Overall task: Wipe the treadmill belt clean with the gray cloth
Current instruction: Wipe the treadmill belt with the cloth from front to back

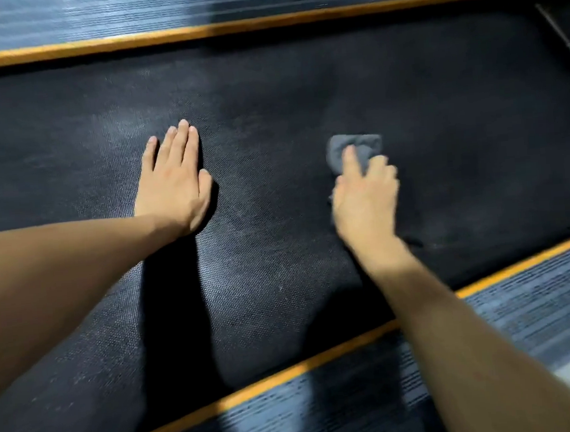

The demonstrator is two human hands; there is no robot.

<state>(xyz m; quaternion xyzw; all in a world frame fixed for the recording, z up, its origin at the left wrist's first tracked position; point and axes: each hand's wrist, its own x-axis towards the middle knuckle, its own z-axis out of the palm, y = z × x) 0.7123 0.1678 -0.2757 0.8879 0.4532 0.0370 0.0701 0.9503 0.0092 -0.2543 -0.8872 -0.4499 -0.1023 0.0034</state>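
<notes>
2 hands down: left hand [173, 179] flat, fingers straight, bracing black textured treadmill belt [279, 250]; right hand [364, 193] grips bunched gray cloth [356, 148]. Keep your strokes overlapping toward dusty patches.

Black treadmill belt [280, 266] carries gray cloth [356, 146], flat left hand [173, 183].

I see a dim scene lit from above and ahead, so both arms throw hard black shadows back toward me across the belt [268, 92], the widest one trailing from the left hand [173, 179]. My right hand [365, 196] and the cloth [356, 146] it grips are smeared with motion blur, while the belt weave left of the grip stays sharp and shows a pale dusty sheen. The ribbed rails [519, 307] streak with bluish glare, and the orange strips bow slightly at the frame edges.
</notes>
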